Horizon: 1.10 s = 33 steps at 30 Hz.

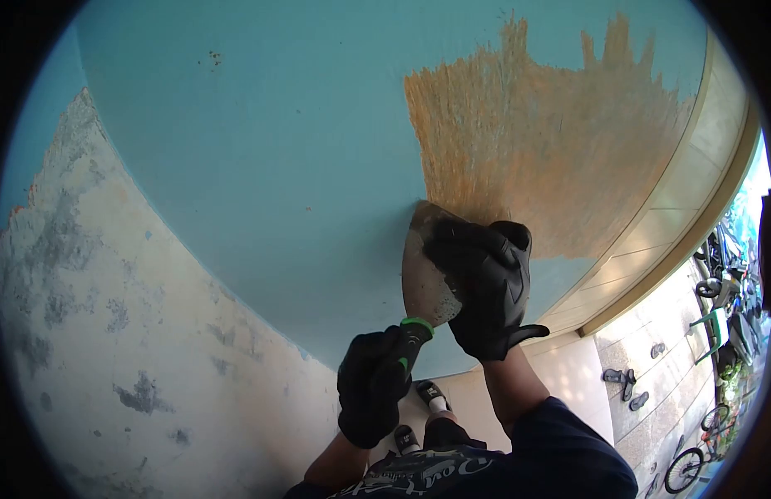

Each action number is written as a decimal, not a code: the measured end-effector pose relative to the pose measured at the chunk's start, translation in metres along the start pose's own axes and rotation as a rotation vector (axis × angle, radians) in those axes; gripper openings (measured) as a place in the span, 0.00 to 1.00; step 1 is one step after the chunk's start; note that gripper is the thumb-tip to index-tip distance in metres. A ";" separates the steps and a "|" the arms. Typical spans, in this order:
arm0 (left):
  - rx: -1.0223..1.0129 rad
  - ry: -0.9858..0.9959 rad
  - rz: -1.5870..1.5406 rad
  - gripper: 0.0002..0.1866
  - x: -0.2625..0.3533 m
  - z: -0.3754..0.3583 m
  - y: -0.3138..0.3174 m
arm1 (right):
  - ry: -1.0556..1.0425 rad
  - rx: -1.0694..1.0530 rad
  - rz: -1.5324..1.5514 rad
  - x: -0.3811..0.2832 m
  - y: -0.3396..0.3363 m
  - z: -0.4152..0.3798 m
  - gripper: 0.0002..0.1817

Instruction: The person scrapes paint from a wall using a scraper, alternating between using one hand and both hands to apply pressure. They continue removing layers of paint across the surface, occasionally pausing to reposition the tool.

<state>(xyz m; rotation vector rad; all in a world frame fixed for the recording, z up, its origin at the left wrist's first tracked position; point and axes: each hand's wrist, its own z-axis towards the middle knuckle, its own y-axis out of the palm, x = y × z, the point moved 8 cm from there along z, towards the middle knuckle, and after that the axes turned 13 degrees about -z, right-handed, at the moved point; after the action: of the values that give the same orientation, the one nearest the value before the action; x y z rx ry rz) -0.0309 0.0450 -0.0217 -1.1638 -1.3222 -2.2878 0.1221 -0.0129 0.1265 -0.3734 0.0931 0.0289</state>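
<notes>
A wide scraper (422, 270) with a metal blade and a black-and-green handle lies against the blue painted wall (269, 150). My left hand (372, 384), in a black glove, is closed around the handle. Higher up, my right hand (489, 279), gloved in black too, has its fingers curled over the blade's right side and pressed on it. The blade's top edge meets the lower left corner of a bare brownish patch (552, 141), where the blue paint is off. Part of the blade is hidden under my right fingers.
A mottled, worn white wall (153, 333) adjoins on the left. Along the right runs a cream ledge (652, 224). Beyond it, sandals (620, 378), a green stool (716, 334), a bicycle (683, 471) and parked motorbikes stand on paving. My feet (433, 394) are below.
</notes>
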 end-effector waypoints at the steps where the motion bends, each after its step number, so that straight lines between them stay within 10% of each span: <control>1: -0.012 0.010 0.001 0.18 -0.001 -0.003 0.000 | -0.005 0.014 -0.004 -0.001 -0.003 -0.006 0.15; 17: 0.088 -0.143 0.073 0.16 -0.001 -0.020 -0.004 | 0.025 -0.056 -0.035 -0.008 -0.006 -0.003 0.14; 18: -0.168 0.293 0.561 0.16 0.014 -0.016 0.016 | 0.052 -0.083 -0.036 -0.003 -0.001 -0.017 0.14; 21: -0.057 -0.030 0.102 0.16 0.006 -0.020 0.000 | 0.074 -0.166 -0.056 -0.001 0.004 -0.019 0.16; 33: 0.030 -0.030 0.075 0.17 -0.014 -0.015 -0.008 | 0.080 -0.110 -0.045 0.000 0.006 -0.021 0.15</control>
<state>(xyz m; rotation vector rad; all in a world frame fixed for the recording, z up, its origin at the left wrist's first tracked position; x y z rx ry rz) -0.0340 0.0348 -0.0404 -1.2215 -1.2962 -2.1996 0.1201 -0.0151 0.1045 -0.4866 0.1630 -0.0251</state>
